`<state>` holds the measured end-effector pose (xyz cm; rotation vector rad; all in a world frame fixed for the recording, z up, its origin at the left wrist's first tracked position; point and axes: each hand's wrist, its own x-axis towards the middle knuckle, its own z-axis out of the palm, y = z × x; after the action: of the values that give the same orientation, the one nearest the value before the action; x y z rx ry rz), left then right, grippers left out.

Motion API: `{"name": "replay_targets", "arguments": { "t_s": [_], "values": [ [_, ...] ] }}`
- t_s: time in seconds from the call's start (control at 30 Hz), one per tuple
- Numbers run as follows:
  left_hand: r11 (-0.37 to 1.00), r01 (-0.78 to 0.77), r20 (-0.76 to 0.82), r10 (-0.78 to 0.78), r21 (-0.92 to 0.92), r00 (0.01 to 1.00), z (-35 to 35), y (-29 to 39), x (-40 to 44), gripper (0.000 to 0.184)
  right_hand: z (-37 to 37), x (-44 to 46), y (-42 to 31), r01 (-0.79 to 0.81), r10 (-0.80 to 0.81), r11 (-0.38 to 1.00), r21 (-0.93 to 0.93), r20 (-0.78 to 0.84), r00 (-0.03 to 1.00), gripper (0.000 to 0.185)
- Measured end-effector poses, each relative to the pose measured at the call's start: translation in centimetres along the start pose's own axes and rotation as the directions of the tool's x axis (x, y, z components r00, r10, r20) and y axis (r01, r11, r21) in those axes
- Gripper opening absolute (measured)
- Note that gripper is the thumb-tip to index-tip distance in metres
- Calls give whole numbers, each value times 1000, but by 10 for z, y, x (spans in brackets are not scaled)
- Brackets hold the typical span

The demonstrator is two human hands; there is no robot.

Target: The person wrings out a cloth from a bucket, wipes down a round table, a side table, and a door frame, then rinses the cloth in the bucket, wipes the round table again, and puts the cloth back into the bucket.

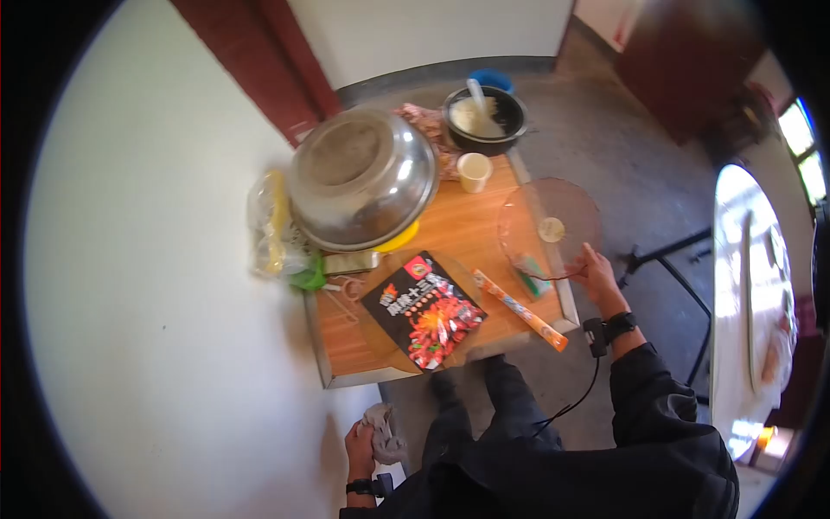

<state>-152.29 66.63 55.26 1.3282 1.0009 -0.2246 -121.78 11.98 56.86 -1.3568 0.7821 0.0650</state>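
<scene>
My right hand grips the near edge of a clear round plastic lid, which is held over the right side of the wooden table. Through the lid's lower part shows a small green packet. At the lower left, beside the wall, my left hand is closed on a grey cloth. Near the table's front edge lies a black packet with red food pictures, and a long orange packet rests to its right.
A large upturned metal bowl takes up the table's back left. Behind are a paper cup and a black pot with white contents. Plastic bags lean by the left wall. A black stand is at right.
</scene>
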Motion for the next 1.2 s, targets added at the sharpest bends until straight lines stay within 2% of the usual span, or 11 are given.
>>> {"name": "replay_targets", "arguments": {
  "t_s": [0.17,0.33,0.4,0.47,0.53,0.63,0.73,0.83,1.03,1.13,1.2],
  "values": [
    [991,-126,-237,113,-42,965,1,39,-15,37,10,67,18,-47,63,994,-97,163,985,41],
    [973,-150,-407,211,177,889,24,99,4,39,31,81,12,-34,124,901,-433,182,975,50],
    [980,-88,-401,153,177,903,39,128,16,41,34,90,19,-12,153,835,-550,212,965,57],
    [918,-250,-367,357,308,859,37,121,55,42,37,94,27,-13,163,842,-540,230,959,58],
    [829,-299,-280,463,472,841,46,134,76,42,39,97,31,-12,158,850,-527,234,959,60],
    [776,-272,-287,498,569,818,64,157,99,40,50,87,33,-30,140,878,-478,195,971,61],
    [693,-359,-178,574,625,799,80,177,133,42,61,83,33,-61,120,906,-418,117,986,61],
    [358,-401,-111,846,843,522,87,169,187,46,57,76,37,-74,129,892,-445,95,987,58],
    [233,-336,49,753,913,656,66,115,166,50,55,52,23,-89,158,886,-456,115,981,45],
    [299,-341,54,677,891,734,49,112,148,49,54,52,20,-99,164,870,-483,95,982,54],
    [329,-335,-13,731,883,683,52,126,162,49,49,45,11,-90,146,852,-515,70,987,59]
  ]
}}
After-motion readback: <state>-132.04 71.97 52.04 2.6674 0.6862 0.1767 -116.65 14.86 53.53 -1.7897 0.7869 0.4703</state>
